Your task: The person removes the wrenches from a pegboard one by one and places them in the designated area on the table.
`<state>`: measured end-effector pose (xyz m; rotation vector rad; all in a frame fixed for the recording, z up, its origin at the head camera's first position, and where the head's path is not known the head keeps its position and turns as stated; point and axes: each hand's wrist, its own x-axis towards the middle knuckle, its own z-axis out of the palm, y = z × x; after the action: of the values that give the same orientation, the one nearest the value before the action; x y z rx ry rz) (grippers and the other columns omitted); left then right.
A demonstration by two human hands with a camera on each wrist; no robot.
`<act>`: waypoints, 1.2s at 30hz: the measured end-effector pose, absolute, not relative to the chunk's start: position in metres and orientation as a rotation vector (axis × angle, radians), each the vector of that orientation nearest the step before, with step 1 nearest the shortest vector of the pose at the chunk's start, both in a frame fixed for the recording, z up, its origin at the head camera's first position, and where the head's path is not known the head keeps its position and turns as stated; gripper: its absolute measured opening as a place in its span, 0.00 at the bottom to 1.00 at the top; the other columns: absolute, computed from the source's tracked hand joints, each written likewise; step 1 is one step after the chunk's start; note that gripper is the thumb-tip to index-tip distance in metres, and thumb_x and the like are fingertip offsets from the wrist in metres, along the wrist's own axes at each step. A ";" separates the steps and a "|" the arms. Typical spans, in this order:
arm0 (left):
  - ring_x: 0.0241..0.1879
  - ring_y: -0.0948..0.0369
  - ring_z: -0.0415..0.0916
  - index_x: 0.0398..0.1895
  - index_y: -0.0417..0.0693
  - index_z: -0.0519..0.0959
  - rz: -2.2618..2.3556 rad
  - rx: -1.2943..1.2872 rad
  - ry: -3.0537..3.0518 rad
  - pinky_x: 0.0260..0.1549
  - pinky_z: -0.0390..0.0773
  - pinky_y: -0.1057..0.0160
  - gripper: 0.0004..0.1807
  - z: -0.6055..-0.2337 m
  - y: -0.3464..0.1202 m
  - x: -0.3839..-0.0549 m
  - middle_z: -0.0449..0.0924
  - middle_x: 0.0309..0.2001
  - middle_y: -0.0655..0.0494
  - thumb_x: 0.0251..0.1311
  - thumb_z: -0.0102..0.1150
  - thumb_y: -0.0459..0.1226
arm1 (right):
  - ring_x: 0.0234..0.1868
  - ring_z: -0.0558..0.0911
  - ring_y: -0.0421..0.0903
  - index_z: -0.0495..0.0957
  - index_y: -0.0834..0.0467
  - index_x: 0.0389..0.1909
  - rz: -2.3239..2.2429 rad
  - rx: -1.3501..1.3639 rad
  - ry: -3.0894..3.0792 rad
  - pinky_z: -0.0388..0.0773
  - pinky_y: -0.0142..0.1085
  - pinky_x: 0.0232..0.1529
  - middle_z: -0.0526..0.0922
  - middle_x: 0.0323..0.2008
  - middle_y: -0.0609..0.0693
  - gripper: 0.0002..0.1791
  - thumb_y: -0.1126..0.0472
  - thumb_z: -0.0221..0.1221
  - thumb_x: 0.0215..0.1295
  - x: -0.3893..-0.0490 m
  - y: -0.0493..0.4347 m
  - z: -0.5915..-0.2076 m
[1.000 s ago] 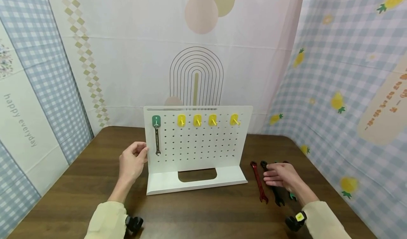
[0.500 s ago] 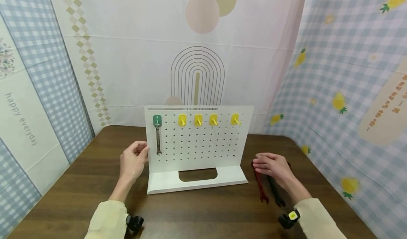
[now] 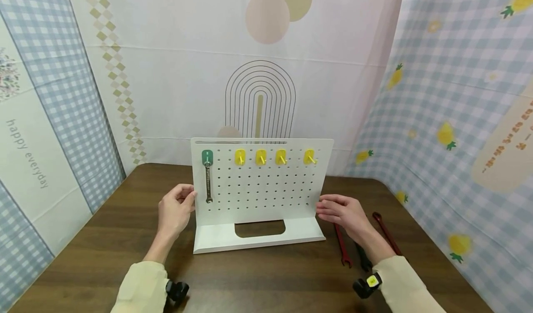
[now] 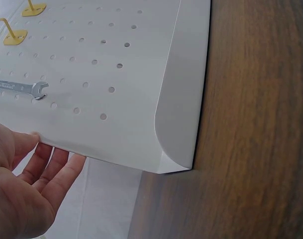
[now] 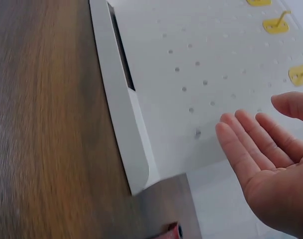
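Observation:
A white pegboard stand (image 3: 258,193) stands upright on the table. My left hand (image 3: 176,211) pinches its left edge, the thumb at the front and the fingertips behind, as the left wrist view shows. At the right edge my right hand (image 3: 345,216) is held with fingers extended and overlapping the board's border, the thumb apart from them. A silver combination wrench (image 3: 208,183) hangs from the green hook (image 3: 207,157) at the upper left. Several yellow hooks (image 3: 260,157) line the top, bare of tools.
Right of the board lie a red wrench (image 3: 343,248), a black wrench (image 3: 364,257) partly under my right forearm, and a dark red wrench (image 3: 386,233) farther right. The brown wooden table (image 3: 258,280) meets patterned cloth walls (image 3: 166,72) behind and at the sides.
My right hand has moved left from above the loose wrenches to the board's right edge. My left hand has kept its hold on the left edge.

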<state>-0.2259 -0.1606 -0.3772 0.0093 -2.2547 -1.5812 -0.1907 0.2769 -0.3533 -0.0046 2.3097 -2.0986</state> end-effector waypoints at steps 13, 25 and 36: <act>0.40 0.60 0.82 0.53 0.39 0.83 -1.593 0.038 -2.271 0.35 0.85 0.76 0.10 -0.382 -0.161 -0.226 0.85 0.46 0.40 0.77 0.58 0.34 | 0.52 0.90 0.46 0.68 0.77 0.69 -2.107 -0.180 2.188 0.87 0.40 0.57 0.87 0.57 0.64 0.31 0.61 0.63 0.76 -0.200 0.239 -0.347; 0.45 0.49 0.85 0.53 0.39 0.83 -1.616 0.041 -2.254 0.35 0.85 0.76 0.09 -0.380 -0.161 -0.228 0.85 0.47 0.39 0.77 0.58 0.34 | 0.54 0.89 0.46 0.69 0.75 0.70 -2.155 -0.234 2.086 0.86 0.41 0.59 0.89 0.54 0.57 0.29 0.66 0.64 0.74 -0.207 0.215 -0.338; 0.46 0.48 0.85 0.53 0.40 0.83 -1.619 0.045 -2.257 0.35 0.86 0.75 0.10 -0.379 -0.160 -0.229 0.85 0.47 0.39 0.76 0.58 0.34 | 0.52 0.89 0.44 0.65 0.77 0.71 -2.196 -0.369 1.977 0.87 0.44 0.59 0.89 0.50 0.53 0.30 0.73 0.61 0.72 -0.213 0.190 -0.337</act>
<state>-0.2293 -0.1595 -0.3791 0.0448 -2.2575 -1.6187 -0.2125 0.1905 -0.3372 -0.3693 1.9775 -2.1956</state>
